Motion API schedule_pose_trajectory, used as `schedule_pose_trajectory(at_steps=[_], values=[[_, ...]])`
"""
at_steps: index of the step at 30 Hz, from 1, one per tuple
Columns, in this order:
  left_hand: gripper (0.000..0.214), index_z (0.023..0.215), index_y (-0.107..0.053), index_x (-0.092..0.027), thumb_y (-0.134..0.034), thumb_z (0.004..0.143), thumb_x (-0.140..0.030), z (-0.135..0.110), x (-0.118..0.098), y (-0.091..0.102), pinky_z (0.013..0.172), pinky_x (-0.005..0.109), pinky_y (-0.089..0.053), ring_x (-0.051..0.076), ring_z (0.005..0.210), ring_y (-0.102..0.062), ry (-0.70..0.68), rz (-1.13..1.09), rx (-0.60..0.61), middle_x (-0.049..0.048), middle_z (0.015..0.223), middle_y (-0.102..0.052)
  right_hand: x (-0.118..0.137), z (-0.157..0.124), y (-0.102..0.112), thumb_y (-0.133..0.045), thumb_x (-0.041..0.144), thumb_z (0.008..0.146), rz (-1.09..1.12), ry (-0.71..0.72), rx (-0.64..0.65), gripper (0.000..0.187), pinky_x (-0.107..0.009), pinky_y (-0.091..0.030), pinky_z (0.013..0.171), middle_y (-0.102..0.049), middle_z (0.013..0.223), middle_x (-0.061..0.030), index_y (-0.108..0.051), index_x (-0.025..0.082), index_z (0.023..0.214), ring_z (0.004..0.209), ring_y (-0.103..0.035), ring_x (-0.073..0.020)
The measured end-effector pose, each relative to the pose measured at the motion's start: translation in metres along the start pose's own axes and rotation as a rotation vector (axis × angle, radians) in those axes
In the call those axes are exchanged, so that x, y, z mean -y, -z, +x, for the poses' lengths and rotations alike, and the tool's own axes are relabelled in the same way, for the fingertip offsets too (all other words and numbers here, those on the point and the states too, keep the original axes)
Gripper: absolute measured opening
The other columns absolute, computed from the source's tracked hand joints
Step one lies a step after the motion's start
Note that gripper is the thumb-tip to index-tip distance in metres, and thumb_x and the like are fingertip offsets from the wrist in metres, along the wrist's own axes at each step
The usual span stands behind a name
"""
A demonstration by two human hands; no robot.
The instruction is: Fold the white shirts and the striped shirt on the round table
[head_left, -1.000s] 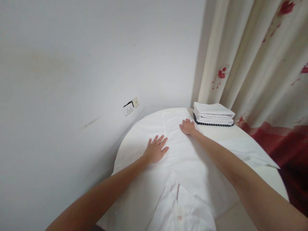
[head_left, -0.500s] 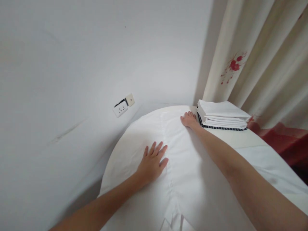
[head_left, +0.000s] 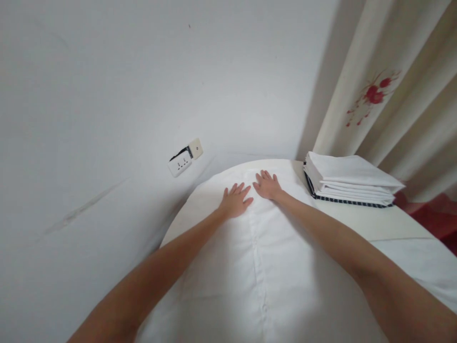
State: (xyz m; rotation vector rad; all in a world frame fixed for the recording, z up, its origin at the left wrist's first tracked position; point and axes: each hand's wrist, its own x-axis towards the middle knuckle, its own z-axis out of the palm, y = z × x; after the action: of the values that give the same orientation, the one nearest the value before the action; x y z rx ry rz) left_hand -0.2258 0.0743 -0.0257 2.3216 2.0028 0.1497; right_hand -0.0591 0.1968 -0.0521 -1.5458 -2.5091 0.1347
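Near the far rounded edge of the table (head_left: pixel 352 221), rests with the left hand (head_left: pixel 235 201) and the right hand (head_left: pixel 266 186) on a white garment (head_left: pixel 228 281). Ahead of the fingertips, only a short piece of cloth and a narrow pale rim, and close behind these the wall (head_left: pixel 107 95). On the left side, also little room: just a thin dark gap between the curved edge and the wall, with a white socket (head_left: pixel 180 164) and a beige plate (head_left: pixel 196 148) higher up. On the right side, more free room: a bare strip of table up to a stack of folded white cloths (head_left: pixel 357 175) on a dark base (head_left: pixel 353 202) with dashed edge. Behind the stack, a pale curtain (head_left: pixel 374 95) with red flowers. Nearer on the right, a second white cloth (head_left: pixel 424 262), partly covered by the right forearm (head_left: pixel 328 233).

Concerning the grip, released on both sides, with palms down. Touches the garment left of its long middle seam (head_left: pixel 255 247) with the left hand, spread fingers, thumb close to the seam. Touches it right of the seam with the right hand, a little farther away. Between both hands, only a narrow space. Under them, the garment, spread from close to the far rim until the bottom of the view
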Motion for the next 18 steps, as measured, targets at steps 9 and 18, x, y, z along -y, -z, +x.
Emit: schedule_pose_trajectory(at_steps=[9, 18], values=[[0.065, 0.160, -0.026, -0.026, -0.019, 0.102, -0.054, 0.047, 0.106, 0.004, 0.119, 0.064, -0.016, 0.037, 0.153, -0.016, 0.343, 0.071, -0.008, 0.0070, 0.168, -0.019, -0.053, 0.013, 0.011, -0.027, 0.050, 0.102, -0.048, -0.121, -0.024, 0.063, -0.057, -0.019, 0.119, -0.025, 0.165, -0.0192, -0.037, 0.017, 0.154, 0.152, -0.021, -0.0328], [0.059, 0.158, -0.028, -0.014, -0.027, 0.102, -0.029, 0.074, -0.004, -0.015, 0.121, 0.053, -0.023, 0.027, 0.153, -0.023, -0.033, 0.055, -0.096, 0.0112, 0.165, -0.028, 0.005, 0.003, 0.010, -0.030, 0.028, 0.099, -0.057, 0.030, -0.077, 0.059, -0.051, -0.018, 0.121, -0.026, 0.165, -0.0162, -0.033, 0.009, 0.155, 0.152, -0.021, -0.0269]])
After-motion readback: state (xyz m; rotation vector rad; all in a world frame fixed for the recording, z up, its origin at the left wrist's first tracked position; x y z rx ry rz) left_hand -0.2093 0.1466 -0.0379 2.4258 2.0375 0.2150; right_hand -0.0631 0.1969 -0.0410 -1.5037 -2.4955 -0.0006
